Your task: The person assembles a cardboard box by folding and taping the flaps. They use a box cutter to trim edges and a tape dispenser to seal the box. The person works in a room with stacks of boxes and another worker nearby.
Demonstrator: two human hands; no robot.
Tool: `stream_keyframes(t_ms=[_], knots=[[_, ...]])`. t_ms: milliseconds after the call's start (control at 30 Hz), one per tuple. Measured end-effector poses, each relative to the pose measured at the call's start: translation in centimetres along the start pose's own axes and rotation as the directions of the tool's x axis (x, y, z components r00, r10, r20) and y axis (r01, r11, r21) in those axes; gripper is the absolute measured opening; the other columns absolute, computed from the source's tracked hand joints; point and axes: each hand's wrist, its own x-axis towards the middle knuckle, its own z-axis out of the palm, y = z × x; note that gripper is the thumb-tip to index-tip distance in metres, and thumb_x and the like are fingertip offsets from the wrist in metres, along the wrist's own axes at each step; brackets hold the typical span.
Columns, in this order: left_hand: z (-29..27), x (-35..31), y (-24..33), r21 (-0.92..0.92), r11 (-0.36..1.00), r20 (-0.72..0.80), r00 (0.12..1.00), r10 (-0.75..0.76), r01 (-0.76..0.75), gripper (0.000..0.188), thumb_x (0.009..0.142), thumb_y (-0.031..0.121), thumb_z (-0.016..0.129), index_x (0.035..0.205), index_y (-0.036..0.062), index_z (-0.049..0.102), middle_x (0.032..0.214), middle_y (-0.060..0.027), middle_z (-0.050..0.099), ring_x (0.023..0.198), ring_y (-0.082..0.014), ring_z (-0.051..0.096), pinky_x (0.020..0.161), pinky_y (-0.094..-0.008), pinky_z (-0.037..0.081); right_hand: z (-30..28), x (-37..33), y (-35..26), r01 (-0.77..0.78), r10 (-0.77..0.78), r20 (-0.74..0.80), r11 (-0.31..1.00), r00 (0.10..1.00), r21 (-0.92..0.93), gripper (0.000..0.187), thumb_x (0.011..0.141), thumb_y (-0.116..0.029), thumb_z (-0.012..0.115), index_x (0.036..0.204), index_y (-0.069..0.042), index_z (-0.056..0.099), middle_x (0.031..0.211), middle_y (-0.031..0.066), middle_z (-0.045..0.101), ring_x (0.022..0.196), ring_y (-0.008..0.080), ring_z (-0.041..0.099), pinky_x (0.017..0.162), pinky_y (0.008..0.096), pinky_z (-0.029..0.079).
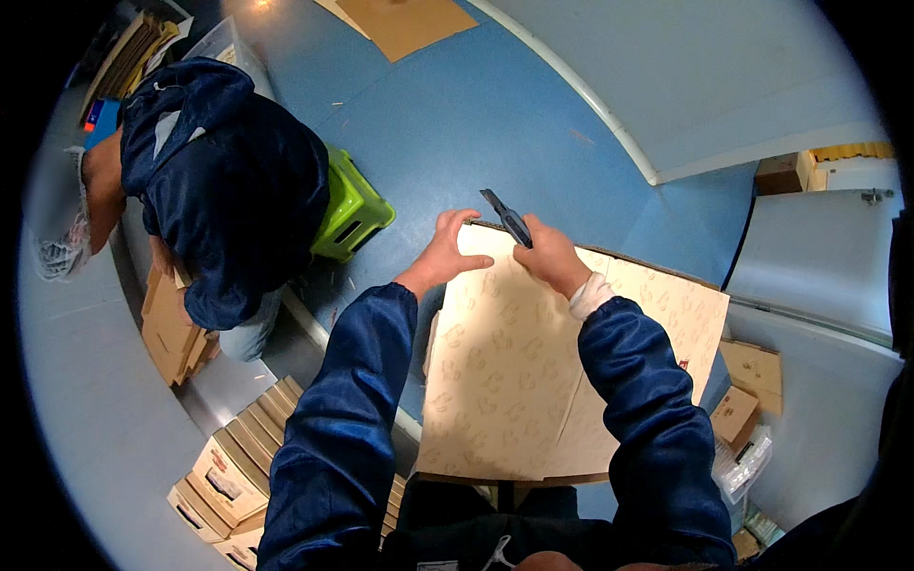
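Observation:
A large cream cardboard sheet with a faint printed pattern lies in front of me, a seam running down it. At its far left corner rests my left hand, thumb and fingers apart over the edge. My right hand is wrapped round a dark grey utility knife near the far edge. The knife's blade points up and left, past the edge of the sheet, over the blue floor.
On the left a person in a dark blue jacket bends over flat brown cardboard beside a green plastic stool. Stacked cartons stand at lower left. Cardboard boxes lie at right. A brown sheet lies on the far floor.

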Motion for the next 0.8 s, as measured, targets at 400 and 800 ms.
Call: stream_keyframes(t_ms=[400, 800], knots=[[-1.6, -0.1, -1.2, 0.047, 0.997, 0.007, 0.998, 0.068, -0.068, 0.077, 0.068, 0.023, 0.084, 0.131, 0.0048, 0.043, 0.129, -0.0156, 0.040, 0.125, -0.0321, 0.039, 0.109, -0.0403, 0.033, -10.8, -24.3, 23.9, -0.284, 0.524, -0.558, 0.840, 0.643, 0.462, 0.046, 0.080, -0.008, 0.064, 0.123, 0.003, 0.054, 0.105, 0.0159, 0.059, 0.089, 0.0243, 0.062, 0.076, 0.0336, 0.052], [-3.0, 0.9, 1.5, 0.221, 0.975, 0.182, 0.983, -0.013, -0.028, 0.063, 0.069, 0.014, 0.080, 0.124, 0.0030, 0.050, 0.123, -0.0147, 0.043, 0.118, -0.0295, 0.045, 0.104, -0.0369, 0.038, -7.8, -28.6, 36.9, -0.557, 0.511, -0.640, 0.816, 0.574, 0.153, 0.030, 0.078, -0.018, 0.071, 0.094, 0.003, 0.055, 0.075, 0.0150, 0.060, 0.058, 0.0242, 0.060, 0.051, 0.0385, 0.049]])
